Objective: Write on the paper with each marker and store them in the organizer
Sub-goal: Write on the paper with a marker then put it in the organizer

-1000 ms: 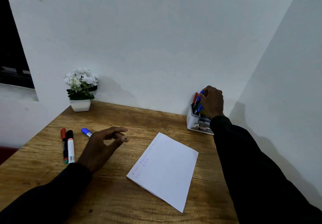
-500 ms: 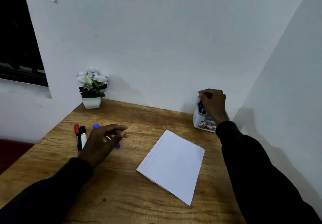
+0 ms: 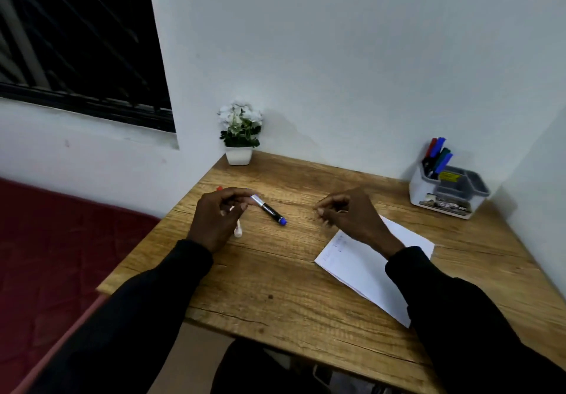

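One blue-capped marker (image 3: pixel 271 211) left of the paper (image 3: pixel 352 268), its silver end pinched in your left hand (image 3: pixel 219 217), other markers (image 3: pixel 238 232) partly hidden beneath, your right hand (image 3: pixel 352 216) loosely curled, empty, over the paper's far corner, organizer (image 3: pixel 418 191) with markers behind the paper, to its right

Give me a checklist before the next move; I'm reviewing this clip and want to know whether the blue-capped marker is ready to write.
1. Left hand pinches the blue-capped marker at its end: ok.
2. Marker uncapped for writing: not ok, the blue cap is on.
3. Right hand free to pull the cap: ok, it holds nothing.
4. Paper flat on the table, with blank space to write on: ok.
5. Room beside the stored markers in the organizer: cannot tell.
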